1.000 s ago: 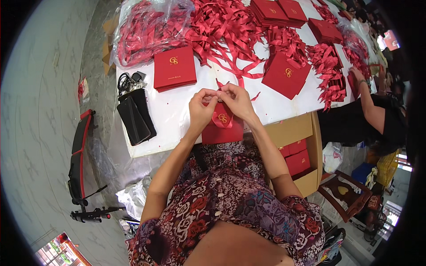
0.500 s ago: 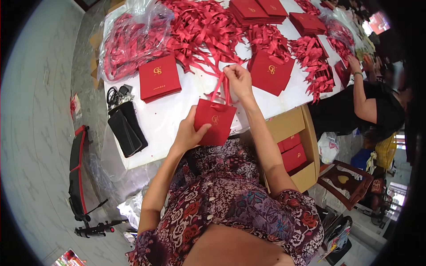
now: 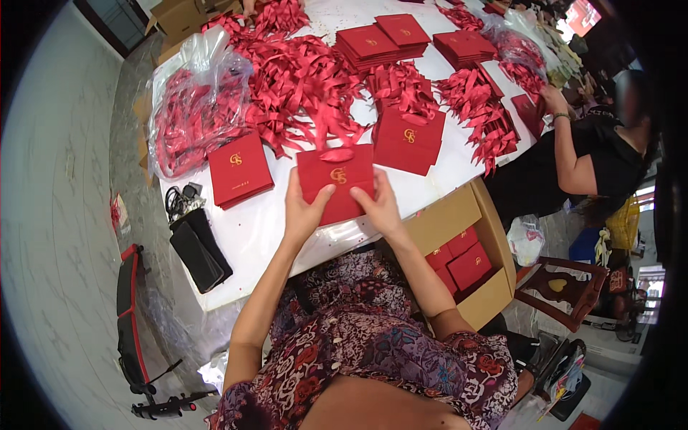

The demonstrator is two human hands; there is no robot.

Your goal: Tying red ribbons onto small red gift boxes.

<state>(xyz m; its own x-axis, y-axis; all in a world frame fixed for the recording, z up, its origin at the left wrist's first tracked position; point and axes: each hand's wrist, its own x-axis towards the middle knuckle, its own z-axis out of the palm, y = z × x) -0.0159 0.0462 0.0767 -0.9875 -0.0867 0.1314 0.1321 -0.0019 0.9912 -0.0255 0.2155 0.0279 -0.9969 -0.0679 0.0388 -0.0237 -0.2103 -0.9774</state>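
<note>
Between my two hands is a small red paper gift bag (image 3: 335,195) with a gold emblem and red ribbon at its top edge. My left hand (image 3: 304,209) grips its left side, thumb lying on the front. On the opposite side my right hand (image 3: 380,206) grips it the same way; the fingers behind the bag are partly hidden. A stack of flat red bags (image 3: 240,175) lies to the left. To the right of the held bag are more red bags (image 3: 408,143) with ribbons over their upper end. A tangled heap of red ribbons (image 3: 301,86) lies just beyond.
On the white table (image 3: 251,244) are a black pouch (image 3: 197,247), coiled cables (image 3: 183,201) and a plastic bag of ribbons (image 3: 201,115). An open cardboard box (image 3: 494,287) with red bags stands at my right. A co-worker (image 3: 573,161) in black works at the right side.
My right hand has come down from the ribbon to the bag's right side. The bag now faces me squarely, held in both hands, and the view has shifted.
</note>
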